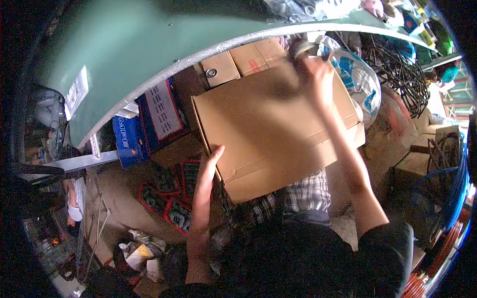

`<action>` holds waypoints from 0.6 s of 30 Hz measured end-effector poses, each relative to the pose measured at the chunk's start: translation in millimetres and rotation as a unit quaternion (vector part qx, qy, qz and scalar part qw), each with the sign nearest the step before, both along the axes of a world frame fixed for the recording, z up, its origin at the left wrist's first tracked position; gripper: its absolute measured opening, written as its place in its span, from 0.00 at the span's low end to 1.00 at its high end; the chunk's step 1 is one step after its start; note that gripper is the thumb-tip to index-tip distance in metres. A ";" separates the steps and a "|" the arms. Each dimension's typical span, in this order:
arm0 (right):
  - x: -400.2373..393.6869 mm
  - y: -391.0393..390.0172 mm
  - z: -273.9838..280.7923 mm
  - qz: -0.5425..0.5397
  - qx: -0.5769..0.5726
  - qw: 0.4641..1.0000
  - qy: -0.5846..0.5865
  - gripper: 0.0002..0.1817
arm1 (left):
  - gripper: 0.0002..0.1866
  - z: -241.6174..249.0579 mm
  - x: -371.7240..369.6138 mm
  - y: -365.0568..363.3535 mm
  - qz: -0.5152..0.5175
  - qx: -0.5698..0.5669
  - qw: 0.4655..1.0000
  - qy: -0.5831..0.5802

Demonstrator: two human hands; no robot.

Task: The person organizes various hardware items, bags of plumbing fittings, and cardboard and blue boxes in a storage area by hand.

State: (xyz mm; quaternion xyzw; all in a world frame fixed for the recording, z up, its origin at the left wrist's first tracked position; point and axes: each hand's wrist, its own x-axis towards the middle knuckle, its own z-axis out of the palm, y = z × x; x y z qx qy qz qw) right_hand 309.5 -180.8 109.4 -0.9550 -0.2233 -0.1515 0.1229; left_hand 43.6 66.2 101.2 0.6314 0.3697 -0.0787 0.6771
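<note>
A flat, closed cardboard box [258, 129] lies tilted in front of my body, over my lap. My left hand [214, 158] grips its left edge, the thumb on top and the other fingers hidden beneath. Over the far right part of the box is my right hand [318, 82], smeared by motion, with its fingers curled. A blurred, pale, roundish thing [303, 48] shows at those fingertips; its kind is not clear. A dark shadow falls on the box below this hand.
A green tabletop [149, 39] with a metal rim curves above the box. Under it stand a blue printed box [131, 139] and cardboard cartons [253, 57]. Plastic bags [365, 82] and tangled black cables [397, 69] lie at right. Coiled blue cable [454, 184] is farther right.
</note>
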 end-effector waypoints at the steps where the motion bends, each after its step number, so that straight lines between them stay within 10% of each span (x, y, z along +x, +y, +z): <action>1: -59.5 13.7 -10.3 0.049 0.010 0.999 -0.014 0.16 | 0.28 -13.4 1.2 1.0 0.025 0.010 1.000 -0.009; 4: -191.2 43.9 41.9 0.317 -0.046 0.938 0.129 0.26 | 0.30 -22.1 10.7 2.3 0.004 -0.028 1.000 -0.015; 9: -135.0 -61.6 21.1 0.006 -0.110 0.981 0.159 0.22 | 0.31 10.5 17.9 4.1 -0.047 -0.041 0.998 -0.022; 10: -108.3 -124.1 -33.0 -0.095 0.016 0.986 0.138 0.21 | 0.32 12.7 20.2 7.3 -0.071 -0.044 0.996 -0.007; 13: -86.7 -192.6 49.1 -0.235 0.103 0.960 0.110 0.16 | 0.37 15.8 25.0 10.7 -0.102 -0.061 0.993 -0.014; 15: -90.7 -196.0 92.1 -0.323 0.183 0.925 0.082 0.14 | 0.38 14.7 21.4 -1.0 -0.038 0.018 0.997 -0.065; 16: -84.7 -239.4 68.4 -0.171 0.129 0.971 -0.111 0.15 | 0.39 15.5 19.3 -5.9 -0.007 0.062 0.994 -0.084; 17: -86.9 -228.6 75.2 -0.255 0.173 0.946 -0.102 0.18 | 0.42 31.4 26.8 -9.7 -0.044 0.403 0.883 -0.237; 18: -88.2 -212.6 81.4 -0.236 0.241 0.937 -0.091 0.20 | 0.38 58.0 32.3 -13.3 -0.083 0.444 0.847 -0.282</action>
